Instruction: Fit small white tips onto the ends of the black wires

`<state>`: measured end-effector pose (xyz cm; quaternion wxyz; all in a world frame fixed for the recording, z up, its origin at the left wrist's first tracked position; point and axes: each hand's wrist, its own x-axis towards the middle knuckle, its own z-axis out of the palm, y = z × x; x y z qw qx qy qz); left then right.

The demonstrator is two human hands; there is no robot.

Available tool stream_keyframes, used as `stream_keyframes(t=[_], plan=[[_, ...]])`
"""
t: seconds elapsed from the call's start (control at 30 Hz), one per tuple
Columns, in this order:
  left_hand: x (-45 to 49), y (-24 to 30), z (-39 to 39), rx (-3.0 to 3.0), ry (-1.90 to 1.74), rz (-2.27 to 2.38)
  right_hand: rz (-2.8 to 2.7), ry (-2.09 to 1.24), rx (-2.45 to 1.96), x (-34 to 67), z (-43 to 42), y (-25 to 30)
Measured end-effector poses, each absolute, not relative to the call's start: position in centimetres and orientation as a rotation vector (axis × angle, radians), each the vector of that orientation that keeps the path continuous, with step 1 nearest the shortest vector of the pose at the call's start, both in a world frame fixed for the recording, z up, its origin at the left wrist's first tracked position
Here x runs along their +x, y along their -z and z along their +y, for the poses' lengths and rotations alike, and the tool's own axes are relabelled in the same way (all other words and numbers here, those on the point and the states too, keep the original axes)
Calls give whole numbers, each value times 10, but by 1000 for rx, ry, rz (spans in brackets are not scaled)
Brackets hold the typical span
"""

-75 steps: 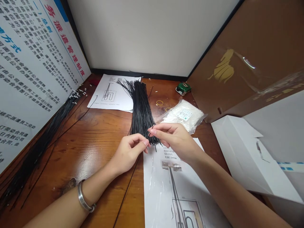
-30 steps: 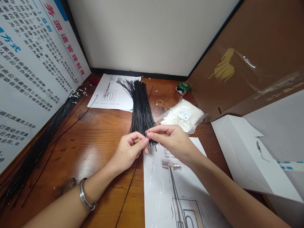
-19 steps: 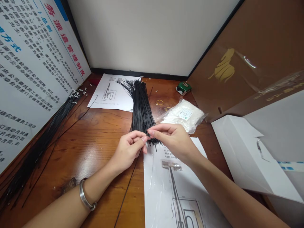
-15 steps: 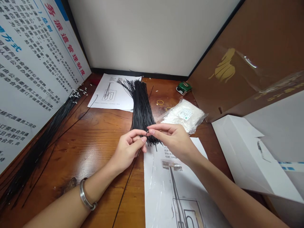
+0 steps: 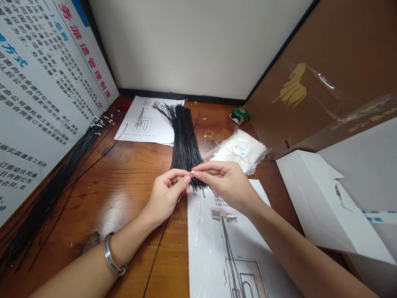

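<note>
My left hand (image 5: 166,194) is closed in a pinch on a thin black wire (image 5: 157,254), close to its end. The wire's tail runs down the table below that hand. Fingertip to fingertip with it, my right hand (image 5: 231,184) pinches a tiny white piece that looks like a connector housing (image 5: 192,172), at the wire's end. How far the wire sits in the housing is too small to tell. Just behind both hands lies a thick bundle of black wires (image 5: 185,136), its near ends partly hidden by my fingers.
Wires with white ends (image 5: 58,178) lie along the left board. A bag of white parts (image 5: 240,151), a green tape measure (image 5: 240,115) and a yellow rubber band (image 5: 209,133) are at right. Drawing sheets (image 5: 204,248) lie in front and behind; a white box (image 5: 325,203) stands right.
The fingertips of both hands have drawn closer together, and a white piece now shows between them. The wire's tail has shifted slightly left. Everything else stays in place.
</note>
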<state>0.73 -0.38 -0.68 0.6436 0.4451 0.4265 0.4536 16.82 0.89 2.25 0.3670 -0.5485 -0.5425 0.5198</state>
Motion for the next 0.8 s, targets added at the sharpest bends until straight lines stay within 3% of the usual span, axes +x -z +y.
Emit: stream_keyframes(t=[0.17,0.8], plan=[[8,7,-4,1050,-1055,979,-1468,-1230,-1410,167,9,-21],[7,0,-3,1196,-1107,1068,-1444,-1341,-1357,169,8,-19]])
